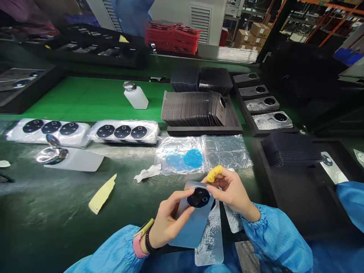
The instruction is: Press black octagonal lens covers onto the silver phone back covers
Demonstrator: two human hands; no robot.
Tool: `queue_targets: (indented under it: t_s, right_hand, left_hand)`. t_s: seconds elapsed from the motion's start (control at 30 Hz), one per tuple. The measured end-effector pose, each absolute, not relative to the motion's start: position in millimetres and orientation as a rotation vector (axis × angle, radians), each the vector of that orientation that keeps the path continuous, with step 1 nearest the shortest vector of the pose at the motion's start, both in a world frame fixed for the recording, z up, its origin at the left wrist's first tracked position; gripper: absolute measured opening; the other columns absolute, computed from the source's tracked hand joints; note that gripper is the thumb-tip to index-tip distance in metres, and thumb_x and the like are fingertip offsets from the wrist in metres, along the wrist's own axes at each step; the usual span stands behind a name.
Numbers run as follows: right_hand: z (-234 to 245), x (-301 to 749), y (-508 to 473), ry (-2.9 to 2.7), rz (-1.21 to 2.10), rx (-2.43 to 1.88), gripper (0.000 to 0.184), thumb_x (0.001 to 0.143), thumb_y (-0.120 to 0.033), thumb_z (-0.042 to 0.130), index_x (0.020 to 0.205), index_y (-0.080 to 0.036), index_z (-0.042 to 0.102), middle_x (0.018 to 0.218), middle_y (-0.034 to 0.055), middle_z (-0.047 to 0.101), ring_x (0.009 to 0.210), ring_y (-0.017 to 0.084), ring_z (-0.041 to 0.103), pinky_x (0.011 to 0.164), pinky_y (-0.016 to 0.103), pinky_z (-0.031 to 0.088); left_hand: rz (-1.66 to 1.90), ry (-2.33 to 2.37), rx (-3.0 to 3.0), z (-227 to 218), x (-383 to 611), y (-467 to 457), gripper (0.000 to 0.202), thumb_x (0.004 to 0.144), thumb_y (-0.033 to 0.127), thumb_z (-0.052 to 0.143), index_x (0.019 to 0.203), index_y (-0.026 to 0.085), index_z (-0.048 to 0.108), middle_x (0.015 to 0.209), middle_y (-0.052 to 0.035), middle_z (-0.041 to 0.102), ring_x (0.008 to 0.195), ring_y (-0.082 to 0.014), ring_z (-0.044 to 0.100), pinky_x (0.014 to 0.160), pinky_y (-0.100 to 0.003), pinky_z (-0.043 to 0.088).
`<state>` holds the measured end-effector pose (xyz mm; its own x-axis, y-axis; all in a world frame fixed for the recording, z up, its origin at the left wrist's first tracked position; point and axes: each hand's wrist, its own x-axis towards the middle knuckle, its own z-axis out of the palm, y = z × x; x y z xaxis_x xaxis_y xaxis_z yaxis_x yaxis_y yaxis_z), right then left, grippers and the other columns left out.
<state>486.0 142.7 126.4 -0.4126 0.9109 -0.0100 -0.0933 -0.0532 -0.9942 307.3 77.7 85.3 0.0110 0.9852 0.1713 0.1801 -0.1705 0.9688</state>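
A blue phone back cover (191, 223) with a dark camera plate (198, 197) is held up in front of me, tilted. My left hand (173, 218) grips its left side, with thumb and finger touching the camera plate. At its top right corner, my right hand (231, 189) pinches the edge; one finger wears a yellow finger cot (214, 173). Below it lies a patterned silver cover (211, 240), partly hidden. Under my right wrist is another silver cover (233, 220). Beyond my hands, clear plastic bags (227, 151) lie flat, one showing a blue camera-plate film (193, 158).
Two bagged stacks of camera plates (123, 132) lie left, near a tipped dispenser bottle (76, 159). Another white bottle (137, 98) stands on a green mat (96, 96). Covers fill a black tray (204, 131) ahead. Right are dark covers (290, 149) and someone's blue sleeve (351, 203).
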Motion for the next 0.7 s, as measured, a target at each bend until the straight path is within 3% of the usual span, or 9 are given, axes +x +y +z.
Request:
queue_targets:
  t_s: [0.23,0.37,0.47,0.6,0.7]
  right_hand:
    - [121.8,481.7,147.6,-1.416,1.545,-0.993,0.013,0.071,-0.026,0.066,0.076,-0.021,0.056,0.077,0.0014,0.068,0.075,0.016,0.067,0.063,0.026,0.055]
    - [116.0,475.0,149.3,-1.534,1.030,-1.111,0.003,0.076,-0.018,0.057,0.078,-0.021,0.057,0.080,0.0030,0.070,0.071,0.015,0.066,0.065,0.028,0.055]
    - [108.0,468.3,148.8,-1.739,0.570,-1.022,0.010,0.081,-0.014,0.051,0.075,-0.021,0.057,0.077,0.0033,0.069,0.075,0.015,0.065,0.070,0.028,0.055]
    - [92.6,460.0,148.1,-1.971,0.325,-0.951,0.015,0.082,-0.012,0.045,0.076,-0.021,0.056,0.075,0.0036,0.067,0.079,0.016,0.065,0.069,0.026,0.055]
    - [85.0,457.6,148.0,-2.051,0.268,-1.001,0.016,0.081,-0.011,0.044,0.076,-0.022,0.054,0.075,0.0041,0.066,0.081,0.017,0.064,0.072,0.028,0.055]
  left_hand:
    - [1.229,1.221,1.304,82.9,306.1,80.7,0.026,0.080,0.033,0.065,0.104,0.022,0.069,0.099,-0.0054,0.074,0.090,-0.0208,0.069,0.081,-0.026,0.056]
    - [1.112,1.272,1.257,86.2,299.1,87.9,0.033,0.079,0.034,0.067,0.110,0.023,0.065,0.109,-0.0048,0.071,0.103,-0.0224,0.066,0.090,-0.027,0.053]
    - [1.070,1.342,1.210,85.0,295.8,93.1,0.040,0.075,0.041,0.069,0.111,0.024,0.065,0.114,-0.0037,0.070,0.108,-0.0240,0.064,0.091,-0.027,0.052]
    - [1.030,1.452,1.166,82.8,295.1,98.0,0.048,0.064,0.048,0.071,0.105,0.022,0.067,0.111,-0.0053,0.071,0.107,-0.0280,0.065,0.088,-0.030,0.055]
    - [1.002,1.489,1.180,83.3,295.7,100.0,0.050,0.064,0.047,0.069,0.106,0.021,0.066,0.112,-0.0070,0.071,0.107,-0.0290,0.064,0.091,-0.033,0.053]
